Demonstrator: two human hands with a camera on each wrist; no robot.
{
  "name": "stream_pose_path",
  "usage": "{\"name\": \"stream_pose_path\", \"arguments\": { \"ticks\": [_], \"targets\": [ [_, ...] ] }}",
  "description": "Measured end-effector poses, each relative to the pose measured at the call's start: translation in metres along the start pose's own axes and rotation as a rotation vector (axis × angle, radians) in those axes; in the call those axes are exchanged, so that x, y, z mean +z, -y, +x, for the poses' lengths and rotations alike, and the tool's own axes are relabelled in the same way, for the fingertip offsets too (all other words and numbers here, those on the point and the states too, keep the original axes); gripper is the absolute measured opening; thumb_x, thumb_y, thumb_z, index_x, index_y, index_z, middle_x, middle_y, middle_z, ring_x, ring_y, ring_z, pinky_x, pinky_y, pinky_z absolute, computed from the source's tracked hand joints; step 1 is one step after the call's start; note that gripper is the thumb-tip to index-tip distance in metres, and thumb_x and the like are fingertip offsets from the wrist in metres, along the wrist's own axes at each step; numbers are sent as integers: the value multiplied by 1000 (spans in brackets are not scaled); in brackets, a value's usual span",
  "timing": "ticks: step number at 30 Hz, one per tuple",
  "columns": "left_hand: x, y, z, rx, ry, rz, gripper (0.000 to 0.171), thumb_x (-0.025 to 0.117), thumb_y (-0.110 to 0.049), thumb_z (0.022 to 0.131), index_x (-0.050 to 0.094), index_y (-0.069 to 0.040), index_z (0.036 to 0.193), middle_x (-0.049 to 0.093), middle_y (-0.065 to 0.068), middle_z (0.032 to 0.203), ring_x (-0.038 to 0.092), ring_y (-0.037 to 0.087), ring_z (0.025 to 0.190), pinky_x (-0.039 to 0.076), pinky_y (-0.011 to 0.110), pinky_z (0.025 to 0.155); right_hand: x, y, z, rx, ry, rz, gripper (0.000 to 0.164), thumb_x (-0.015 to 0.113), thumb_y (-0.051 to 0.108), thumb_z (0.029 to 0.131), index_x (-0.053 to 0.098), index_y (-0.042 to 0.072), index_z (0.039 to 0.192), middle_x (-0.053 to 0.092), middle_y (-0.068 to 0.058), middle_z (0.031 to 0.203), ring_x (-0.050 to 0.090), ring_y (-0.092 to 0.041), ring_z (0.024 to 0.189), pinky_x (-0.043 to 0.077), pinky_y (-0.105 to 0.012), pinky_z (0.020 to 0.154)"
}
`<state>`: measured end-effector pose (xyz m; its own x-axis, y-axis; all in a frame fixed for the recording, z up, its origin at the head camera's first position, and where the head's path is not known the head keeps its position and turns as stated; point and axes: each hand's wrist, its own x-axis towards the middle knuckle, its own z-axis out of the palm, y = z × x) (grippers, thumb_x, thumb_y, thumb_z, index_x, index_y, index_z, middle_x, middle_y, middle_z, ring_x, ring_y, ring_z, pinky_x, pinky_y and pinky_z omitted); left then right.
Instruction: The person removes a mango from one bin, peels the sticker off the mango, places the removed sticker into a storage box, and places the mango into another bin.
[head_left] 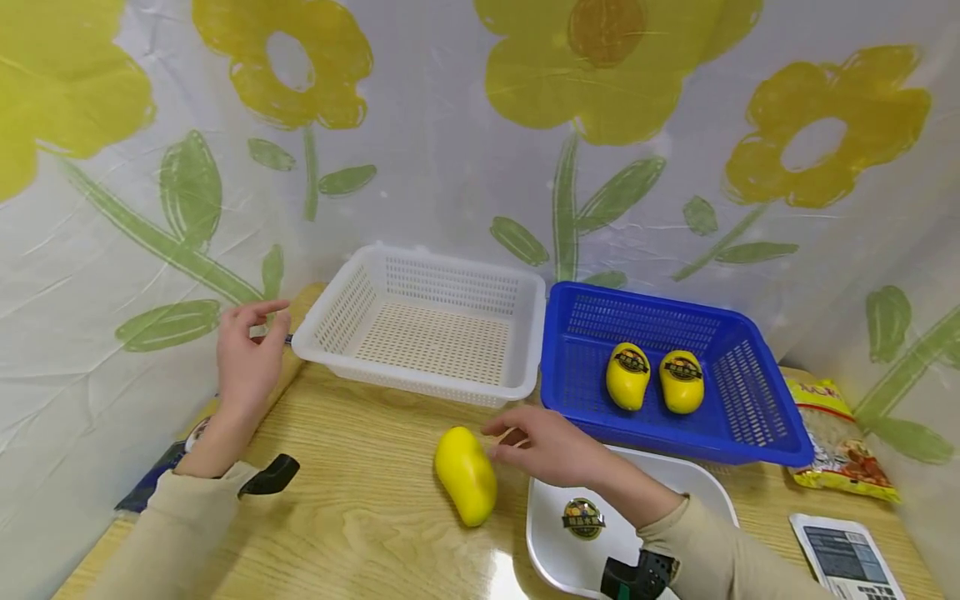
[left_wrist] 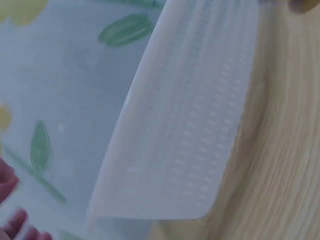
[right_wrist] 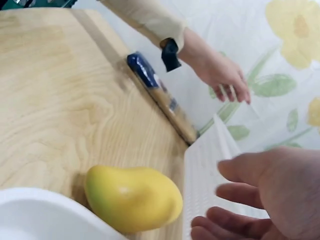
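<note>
A yellow mango (head_left: 466, 477) lies on the wooden table, in front of the white basket (head_left: 435, 382). Just to its right hovers my right hand (head_left: 551, 446), fingers loosely bent and nothing held. The right wrist view shows a gap between this hand (right_wrist: 287, 192) and the mango (right_wrist: 134, 198). My left hand (head_left: 253, 354) is raised beside the left end of the white basket, holding nothing, its fingers relaxed. Two mangoes with dark labels, one left (head_left: 627, 387) and one right (head_left: 682, 392), sit inside the blue basket (head_left: 675, 435).
A white tray (head_left: 546, 546) bearing a round label stands under my right forearm. Behind my left hand lies a long package with a blue end (head_left: 153, 477). At the right are a yellow food bag (head_left: 847, 479) and a white-framed packet (head_left: 847, 554). A flowered curtain (head_left: 442, 167) hangs behind.
</note>
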<state>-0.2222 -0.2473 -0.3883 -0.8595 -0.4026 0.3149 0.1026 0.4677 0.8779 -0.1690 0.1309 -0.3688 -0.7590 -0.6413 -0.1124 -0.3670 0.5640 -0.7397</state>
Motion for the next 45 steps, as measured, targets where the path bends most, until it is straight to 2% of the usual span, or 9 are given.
{"name": "stream_pose_path", "arguments": {
  "ticks": [2, 5, 9, 13, 19, 24, 30, 35, 45],
  "targets": [
    [-4, 8, 5, -100, 77, 5, 43, 53, -34, 100, 58, -9, 135, 39, 10, 135, 38, 24, 117, 37, 28, 83, 2, 0, 7, -9, 56, -34, 31, 63, 25, 96, 66, 6, 120, 64, -7, 119, 65, -21, 103, 53, -27, 83],
    [-7, 24, 10, -151, 203, -42, 51, 52, -36, 100, 49, -11, 144, 37, 15, 144, 43, 21, 119, 43, 26, 85, 5, 0, 15, -36, 124, -101, 30, 62, 25, 95, 68, 7, 118, 62, -7, 118, 62, -26, 106, 52, -25, 83],
    [-3, 43, 11, -148, 309, -183, 51, 57, -32, 99, 49, -3, 141, 52, 5, 127, 53, 5, 101, 50, 15, 78, 6, -1, 23, -116, 202, -208, 28, 63, 21, 94, 70, 5, 116, 62, -9, 117, 59, -28, 104, 48, -26, 84],
    [4, 57, 11, -171, 377, -355, 48, 62, -27, 97, 52, 3, 134, 54, -2, 112, 59, 2, 90, 51, 14, 76, 4, -3, 27, -168, 268, -261, 28, 64, 18, 94, 69, 5, 119, 61, -10, 120, 56, -28, 105, 46, -28, 88],
    [6, 70, 14, -188, 392, -560, 40, 62, -17, 97, 52, 0, 131, 54, 3, 112, 61, 5, 92, 53, 18, 80, 7, 1, 36, -184, 364, -265, 36, 63, 17, 95, 63, 7, 129, 58, -12, 128, 56, -26, 110, 47, -28, 93],
    [4, 73, 14, -205, 406, -664, 42, 64, -12, 95, 49, 0, 132, 53, 3, 111, 61, 7, 93, 54, 21, 81, 17, 9, 44, -131, 441, -338, 40, 62, 15, 95, 60, 14, 135, 47, -16, 140, 43, -26, 127, 38, -31, 105],
    [4, 73, 13, -202, 414, -666, 43, 64, -10, 94, 48, 2, 132, 54, 4, 113, 61, 7, 95, 54, 22, 82, 26, 13, 48, -58, 489, -367, 46, 62, 8, 94, 58, 22, 137, 29, -20, 151, 28, -29, 140, 37, -34, 106],
    [6, 75, 15, -206, 414, -634, 46, 64, -13, 95, 47, 2, 135, 53, 3, 116, 60, 7, 98, 54, 22, 84, 30, 13, 49, -62, 476, -397, 48, 64, 8, 92, 58, 26, 136, 25, -21, 153, 21, -30, 144, 36, -37, 107],
    [7, 75, 14, -196, 412, -628, 44, 65, -13, 95, 48, 1, 133, 52, 5, 116, 60, 7, 97, 54, 21, 82, 33, 13, 48, -112, 426, -347, 46, 66, 9, 90, 61, 25, 133, 39, -17, 147, 22, -29, 143, 37, -34, 104]
  ]
}}
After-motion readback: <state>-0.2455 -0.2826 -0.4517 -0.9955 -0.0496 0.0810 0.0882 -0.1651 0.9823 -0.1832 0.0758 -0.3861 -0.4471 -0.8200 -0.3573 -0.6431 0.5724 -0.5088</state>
